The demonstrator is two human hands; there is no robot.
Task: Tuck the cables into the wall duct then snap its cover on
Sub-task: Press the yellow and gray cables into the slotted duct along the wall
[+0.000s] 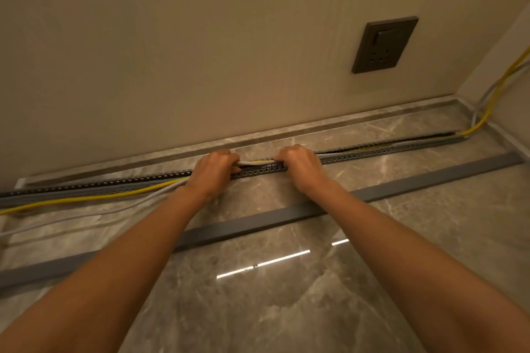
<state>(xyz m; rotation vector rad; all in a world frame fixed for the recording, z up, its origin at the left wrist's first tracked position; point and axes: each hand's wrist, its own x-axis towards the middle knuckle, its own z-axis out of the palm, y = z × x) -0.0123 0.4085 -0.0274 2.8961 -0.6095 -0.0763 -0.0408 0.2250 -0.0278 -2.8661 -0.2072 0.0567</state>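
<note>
A long grey slotted duct (372, 152) lies on the marble floor along the wall's foot. A yellow cable (86, 198) and a white cable (94, 213) lie loose on the floor left of my hands; right of them both run inside the duct. My left hand (213, 170) and my right hand (298, 165) sit over the duct's middle, each closed around the cables, with a short white and yellow stretch (255, 162) showing between them. The grey duct cover (258, 223) lies flat on the floor, nearer to me and roughly parallel to the duct.
A dark wall socket with a switch (384, 44) sits on the wall at upper right. In the right corner the cables (493, 92) climb the side wall. A marble skirting strip (344, 123) runs along the wall's base. The glossy floor (272, 295) reflects lights.
</note>
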